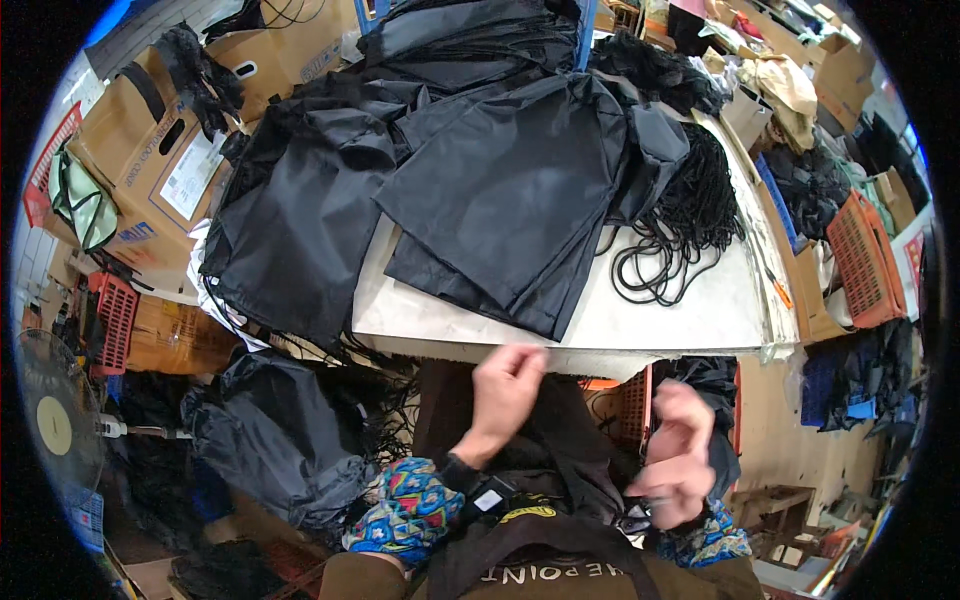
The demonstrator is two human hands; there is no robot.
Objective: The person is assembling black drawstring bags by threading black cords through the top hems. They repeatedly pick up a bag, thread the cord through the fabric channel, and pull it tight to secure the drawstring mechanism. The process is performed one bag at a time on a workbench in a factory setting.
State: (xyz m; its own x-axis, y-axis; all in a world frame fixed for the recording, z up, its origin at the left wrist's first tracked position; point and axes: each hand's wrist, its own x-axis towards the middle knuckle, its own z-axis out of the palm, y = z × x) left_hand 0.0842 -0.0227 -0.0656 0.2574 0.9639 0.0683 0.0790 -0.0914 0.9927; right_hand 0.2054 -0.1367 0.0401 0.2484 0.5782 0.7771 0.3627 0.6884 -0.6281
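My left hand [508,395] is raised in front of the table's near edge, thumb and fingers pinched together. Whatever it may hold is too small to make out. Lower and to the right, my right hand [682,455] is bent in front of my apron and blurred, so its grip is unclear. A small shiny item [634,518] shows just below it. Beyond my left hand, a flat black fabric bag [510,190] lies on the white tabletop [440,310]. A bundle of black cord [690,235] spreads to its right.
More black bags [310,200] are heaped on the table's left and far side. Another black bag pile [285,435] hangs below on the left, near a fan [55,425]. Cardboard boxes [150,170] stand at left. A red crate [866,260] is at right, an orange-handled tool [780,291] on the table edge.
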